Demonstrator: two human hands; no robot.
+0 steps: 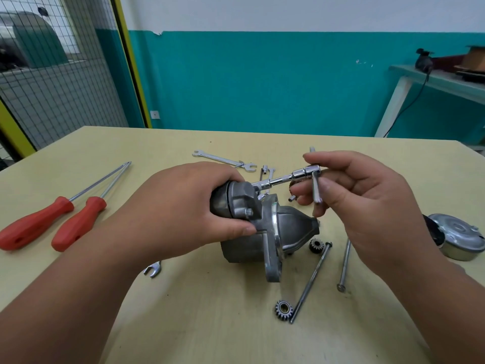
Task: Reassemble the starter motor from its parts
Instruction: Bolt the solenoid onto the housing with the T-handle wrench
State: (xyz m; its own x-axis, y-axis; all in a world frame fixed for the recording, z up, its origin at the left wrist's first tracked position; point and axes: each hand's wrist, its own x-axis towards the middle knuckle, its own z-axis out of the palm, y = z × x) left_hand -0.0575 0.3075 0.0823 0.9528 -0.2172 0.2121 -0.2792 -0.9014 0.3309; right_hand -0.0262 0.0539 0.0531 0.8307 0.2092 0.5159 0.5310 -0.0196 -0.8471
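Observation:
The grey starter motor housing [286,229] stands on the yellow table [183,324] at the centre, nose cone to the right. My left hand [181,208] grips its solenoid end from the left. My right hand [367,195] pinches the sliding bar of a chrome T-handle socket wrench [294,177], whose socket end sits on the housing top near a bolt. Two small gears [284,309] [315,245] and two long through-bolts [312,282] [345,266] lie on the table to the right front.
Two red-handled screwdrivers [52,222] lie at the left. Open-end spanners [223,159] [153,269] lie behind and in front of the housing. A round metal end cover [456,237] sits at the right edge. Small sockets [265,169] lie behind the housing.

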